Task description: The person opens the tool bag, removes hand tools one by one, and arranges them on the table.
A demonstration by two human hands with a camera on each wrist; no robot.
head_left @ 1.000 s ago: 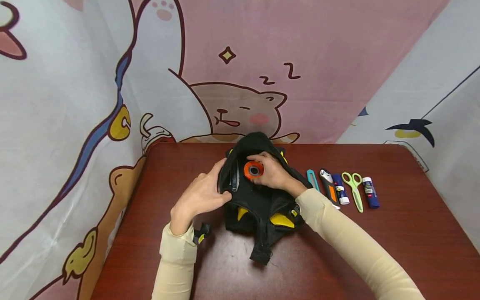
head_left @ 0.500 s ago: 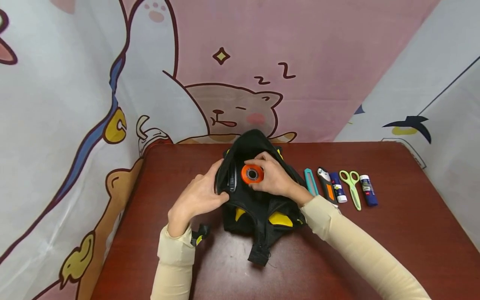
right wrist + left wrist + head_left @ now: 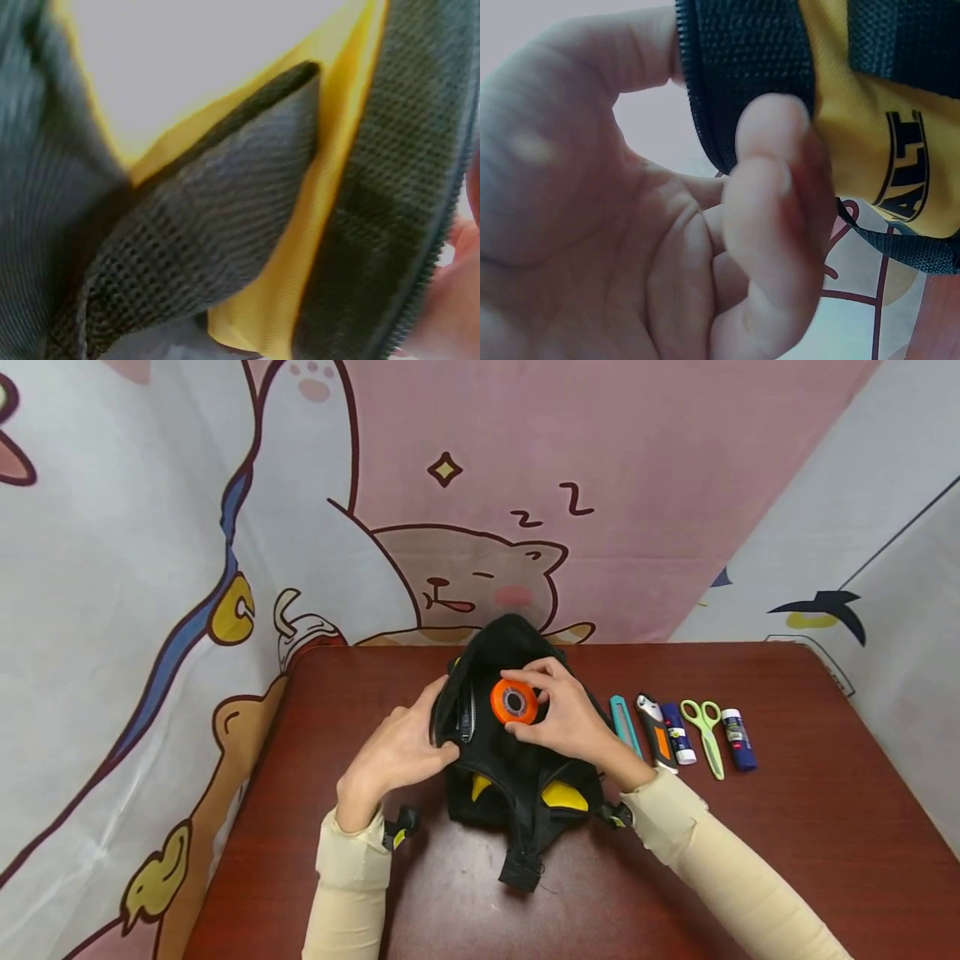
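Note:
A black fabric bag (image 3: 513, 639) with yellow patches stands on the table, its zippered mouth gaping toward me. My left hand (image 3: 401, 743) grips the left rim of the mouth, thumb at the near side. In the left wrist view, fingers (image 3: 772, 195) curl at the zipped edge of the bag (image 3: 907, 142), which bears the letters "ALT". Over the mouth, my right hand (image 3: 566, 714) pinches an orange round roll (image 3: 501, 702) with a grey hub between thumb and fingers. The right wrist view shows mostly the bag's webbing (image 3: 217, 202), with part of the hand (image 3: 450, 307) behind it.
Right of the bag lie a teal cutter (image 3: 624, 727), a grey-and-orange utility knife (image 3: 656, 735), a blue glue stick (image 3: 677, 731), green scissors (image 3: 707, 735) and another glue stick (image 3: 738, 739). A zipped inner pocket (image 3: 467, 714) shows inside the bag. A printed cloth (image 3: 637, 527) hangs behind.
My right hand has risen a little and shifted right with the orange roll, which looks larger and less covered by the fingers. The left hand keeps its grip on the rim.

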